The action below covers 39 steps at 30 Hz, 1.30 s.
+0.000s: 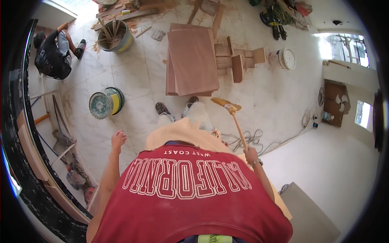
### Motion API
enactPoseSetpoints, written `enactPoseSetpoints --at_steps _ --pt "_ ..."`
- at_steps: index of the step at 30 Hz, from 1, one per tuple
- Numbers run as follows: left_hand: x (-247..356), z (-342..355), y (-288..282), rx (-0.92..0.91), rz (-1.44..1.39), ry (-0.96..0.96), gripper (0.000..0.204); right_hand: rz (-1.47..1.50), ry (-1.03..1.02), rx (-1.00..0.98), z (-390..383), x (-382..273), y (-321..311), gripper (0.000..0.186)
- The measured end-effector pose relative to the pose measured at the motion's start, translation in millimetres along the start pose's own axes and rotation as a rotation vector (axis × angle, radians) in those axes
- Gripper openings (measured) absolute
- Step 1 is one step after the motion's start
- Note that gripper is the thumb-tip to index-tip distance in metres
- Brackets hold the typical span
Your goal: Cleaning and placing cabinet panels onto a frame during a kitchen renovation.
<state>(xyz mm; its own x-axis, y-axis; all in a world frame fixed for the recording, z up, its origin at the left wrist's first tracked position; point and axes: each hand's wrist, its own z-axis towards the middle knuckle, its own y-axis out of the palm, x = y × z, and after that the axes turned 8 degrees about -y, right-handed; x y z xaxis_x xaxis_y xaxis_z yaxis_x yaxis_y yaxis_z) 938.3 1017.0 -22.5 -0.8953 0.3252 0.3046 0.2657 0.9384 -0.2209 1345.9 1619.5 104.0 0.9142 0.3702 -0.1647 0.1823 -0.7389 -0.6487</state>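
1. Brown boards (193, 60) are lying in a slightly skewed stack beyond the wearer's feet.
2. A co-worker (54, 56) in a dark top is sitting low at far left.
3. The broom (236, 120) is slanting down from the wearer's right side, its tan head showing just beside the stack's near right corner.
4. A green bucket (106, 103) is standing left of the feet.
5. The right hand (251, 156) is gripping the broom's handle.
6. The left hand (118, 139) is hanging free, fingers loosely curled, nearest the bucket.

R hand (251, 155) grips broom (239, 130) w/ long hdl; L hand (118, 139) loosely curled, left. Brown boards (192, 60) stacked far ctr.
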Motion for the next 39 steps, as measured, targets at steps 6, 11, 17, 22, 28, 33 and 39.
enactPoseSetpoints --at_steps 6,11,17,22,28,33,39 --pt "-47.2 -31.7 39.5 0.018 -0.117 -0.012 0.032 0.032 -0.382 0.296 100.3 -75.8 -38.5 0.027" --pt "-121.1 -93.2 71.7 0.103 -0.172 -0.040 0.033 -0.173 -0.496 0.455 306.6 -158.2 -90.1 0.030" --pt "-260.4 -200.6 186.1 0.466 -0.350 -0.058 0.021 -0.193 -0.471 0.353 455.4 -238.2 -162.7 0.032" --pt "-367.0 -273.4 354.4 0.232 0.157 0.115 0.022 -0.262 -0.468 0.161 497.7 -213.0 -174.8 0.032" --pt "-451.2 -319.2 418.6 0.140 0.155 -0.017 0.019 -0.373 -0.599 0.159 487.1 -142.8 -177.0 0.034" --pt "-538.5 -317.9 400.7 0.364 0.578 0.312 0.025 -0.538 -0.743 0.093 438.3 -78.7 -181.8 0.040" --pt "-403.1 -289.0 402.6 0.263 -0.498 -0.139 0.038 -0.621 -0.787 0.015 336.9 104.5 -153.2 0.050"
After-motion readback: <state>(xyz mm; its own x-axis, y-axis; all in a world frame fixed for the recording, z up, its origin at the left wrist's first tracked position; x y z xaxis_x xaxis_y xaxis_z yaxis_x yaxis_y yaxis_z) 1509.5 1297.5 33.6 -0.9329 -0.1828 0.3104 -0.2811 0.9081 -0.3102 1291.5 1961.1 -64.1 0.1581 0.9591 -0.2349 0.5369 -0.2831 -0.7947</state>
